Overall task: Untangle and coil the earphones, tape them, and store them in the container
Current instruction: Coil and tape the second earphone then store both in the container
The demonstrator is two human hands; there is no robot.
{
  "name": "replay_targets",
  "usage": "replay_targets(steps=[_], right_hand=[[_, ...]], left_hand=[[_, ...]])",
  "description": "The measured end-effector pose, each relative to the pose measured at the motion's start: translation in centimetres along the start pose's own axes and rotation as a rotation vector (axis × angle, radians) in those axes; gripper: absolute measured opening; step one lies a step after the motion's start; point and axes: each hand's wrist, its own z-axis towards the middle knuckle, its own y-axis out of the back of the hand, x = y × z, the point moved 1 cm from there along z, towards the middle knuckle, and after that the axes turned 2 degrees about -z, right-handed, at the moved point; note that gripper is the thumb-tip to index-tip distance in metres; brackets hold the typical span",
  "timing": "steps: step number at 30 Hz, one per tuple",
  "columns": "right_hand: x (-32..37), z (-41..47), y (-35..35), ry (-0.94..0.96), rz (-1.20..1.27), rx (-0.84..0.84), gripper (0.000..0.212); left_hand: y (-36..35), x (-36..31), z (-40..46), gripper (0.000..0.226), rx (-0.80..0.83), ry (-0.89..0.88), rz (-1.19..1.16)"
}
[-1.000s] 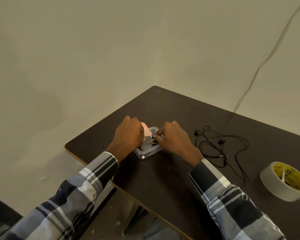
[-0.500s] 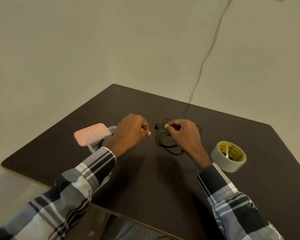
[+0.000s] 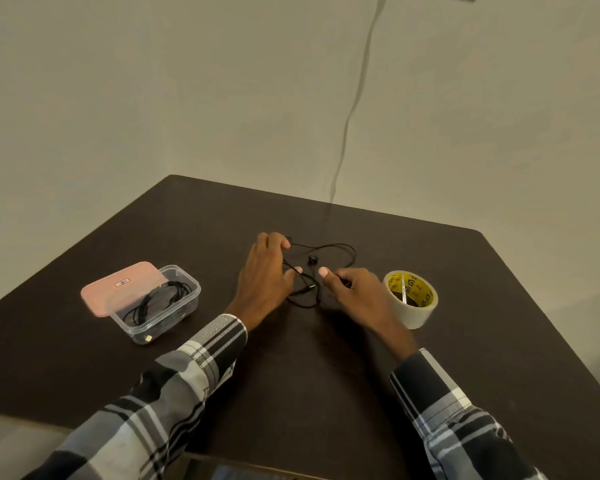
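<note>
Head view: left hand (image 3: 264, 278) lies flat, fingers spread, on the loose black earphones (image 3: 326, 261); right hand (image 3: 354, 292) curls beside them, grip unclear. Dark table (image 3: 291, 375) carries tape roll (image 3: 413, 299) right, clear container (image 3: 160, 306) left. Beige wall (image 3: 187, 81) beyond.

We saw both sleeves (image 3: 194, 372) were plaid, black-grey-white flannel-ish, cuffs sat at wrists, hands bare.
</note>
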Motion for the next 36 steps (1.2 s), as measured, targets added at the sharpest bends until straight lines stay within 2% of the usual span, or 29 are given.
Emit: replay_targets(steps=[2, 6, 9, 11, 14, 17, 20, 25, 28, 32, 36], right_hand=[[0.3, 0.1, -0.3, 0.009, -0.019, 0.045, 0.038], [0.8, 0.4, -0.6, 0.117, 0.054, 0.099, 0.024], [1.6, 0.5, -0.3, 0.163, 0.232, 0.093, 0.019], [2.2, 0.8, 0.2, 0.188, 0.268, 0.078, 0.011], [2.7, 1.2, 2.0, 0.218, 0.345, -0.015, 0.013], [3.1, 1.5, 5.1, 0.195, 0.485, -0.212, 0.016], [3.4, 1.5, 7.7, 0.215, 0.504, -0.336, 0.014], [4.1, 1.4, 9.8, 0.238, 0.544, -0.475, 0.015], [4.4, 1.4, 10.6, 0.245, 0.547, -0.503, 0.012], [4.2, 1.4, 11.2, 0.218, 0.538, -0.547, 0.012], [3.9, 1.6, 11.9, 0.181, 0.584, -0.640, 0.013]], left_hand=[[0.3, 0.1, 0.1, 0.036, 0.005, -0.007, -0.023], [1.2, 0.1, 0.4, 0.007, 0.051, -0.068, -0.045], [1.7, -0.3, 0.9, 0.007, 0.028, -0.122, -0.061], [1.9, -0.9, 1.3, 0.007, 0.014, -0.169, -0.085], [2.3, -1.5, 2.0, 0.008, 0.031, -0.163, -0.151], [2.5, -1.2, 2.6, 0.012, 0.055, -0.090, -0.233], [2.6, -1.0, 2.9, 0.008, 0.065, -0.068, -0.290], [1.8, -0.9, 3.1, 0.006, 0.191, -0.072, -0.126], [1.5, -0.3, 3.0, 0.005, 0.224, -0.025, -0.131], [2.0, 0.1, 3.3, 0.014, 0.257, 0.107, -0.439], [2.6, 0.4, 3.2, 0.020, 0.369, 0.217, -0.745]])
